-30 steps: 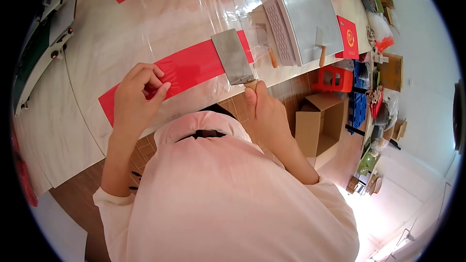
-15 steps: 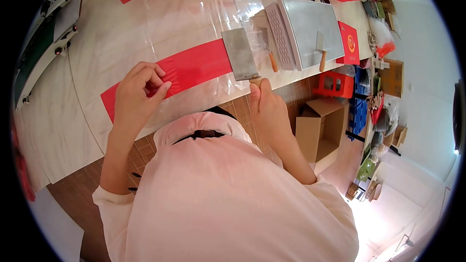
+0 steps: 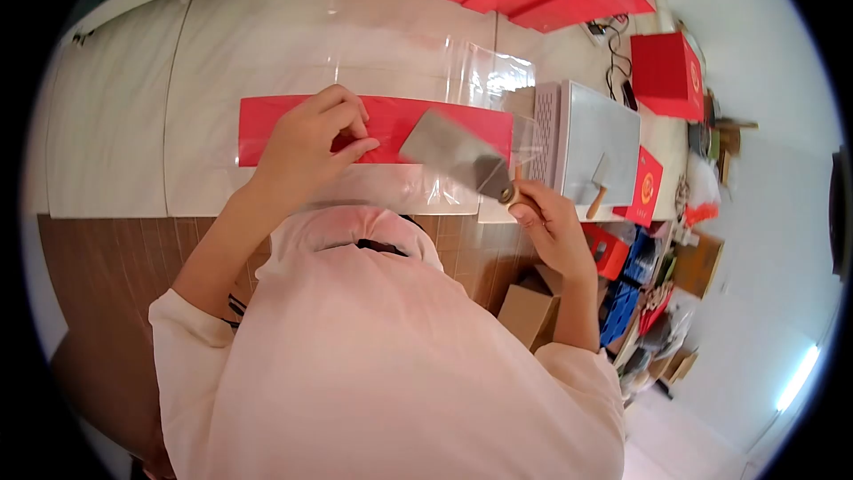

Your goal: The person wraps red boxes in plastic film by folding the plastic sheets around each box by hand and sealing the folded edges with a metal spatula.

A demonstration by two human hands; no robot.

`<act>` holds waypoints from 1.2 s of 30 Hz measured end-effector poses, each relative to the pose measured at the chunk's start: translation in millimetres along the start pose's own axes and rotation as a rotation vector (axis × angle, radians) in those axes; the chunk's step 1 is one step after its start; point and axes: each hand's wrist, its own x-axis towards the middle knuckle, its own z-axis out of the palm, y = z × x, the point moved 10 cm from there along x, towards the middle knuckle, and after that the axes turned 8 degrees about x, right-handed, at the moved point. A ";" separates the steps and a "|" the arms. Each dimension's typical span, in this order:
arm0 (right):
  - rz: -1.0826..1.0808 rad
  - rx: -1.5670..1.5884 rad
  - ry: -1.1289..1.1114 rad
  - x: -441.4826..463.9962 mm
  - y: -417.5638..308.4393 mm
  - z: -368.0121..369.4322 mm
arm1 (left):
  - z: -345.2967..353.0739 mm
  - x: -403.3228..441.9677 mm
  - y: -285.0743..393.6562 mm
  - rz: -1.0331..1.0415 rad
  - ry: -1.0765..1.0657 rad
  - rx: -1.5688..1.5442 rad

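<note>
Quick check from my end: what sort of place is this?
Likely a small packing workshop: red boxes stand on the worktable, clear plastic film lies there, and a cardboard box sits below.

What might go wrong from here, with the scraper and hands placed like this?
The tilted scraper could scratch the red piece or snag the loose clear film beside it. Its blade might slip toward the left hand, at the same piece. A wide swing of the right hand may knock the small trowel on the grey-topped unit.
</note>
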 end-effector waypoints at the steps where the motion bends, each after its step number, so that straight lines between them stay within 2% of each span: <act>1: -0.137 -0.013 -0.086 11.6 -7.6 2.8 | -2.4 -1.7 6.2 0.078 0.047 0.092; 2: -0.204 0.017 -0.208 22.3 -12.9 10.0 | -4.7 -4.8 12.3 0.153 0.090 0.189; 6: -0.286 -0.009 -0.445 52.0 -21.1 35.4 | -14.9 -13.0 9.6 0.148 0.178 0.242; 10: -0.272 -0.096 -0.477 71.9 -33.3 40.3 | -43.6 -20.2 4.4 0.119 0.303 0.350; 12: -0.180 -0.137 -0.449 79.3 -29.5 38.0 | -58.7 -22.0 -2.2 0.091 0.335 0.396; 20: -0.138 -0.118 -0.368 102.5 -27.8 32.0 | -76.9 -22.9 -22.6 -0.124 0.299 0.228; 25: -0.082 -0.157 -0.318 111.2 -31.0 28.2 | -78.2 -22.7 -30.9 -0.165 0.272 0.171; 27: -0.196 -0.183 -0.224 110.4 -34.9 23.8 | -77.8 -22.2 -32.8 -0.175 0.260 0.180; 36: -0.212 -0.191 -0.033 100.0 -18.9 8.2 | -78.1 -23.6 -33.7 -0.183 0.250 0.166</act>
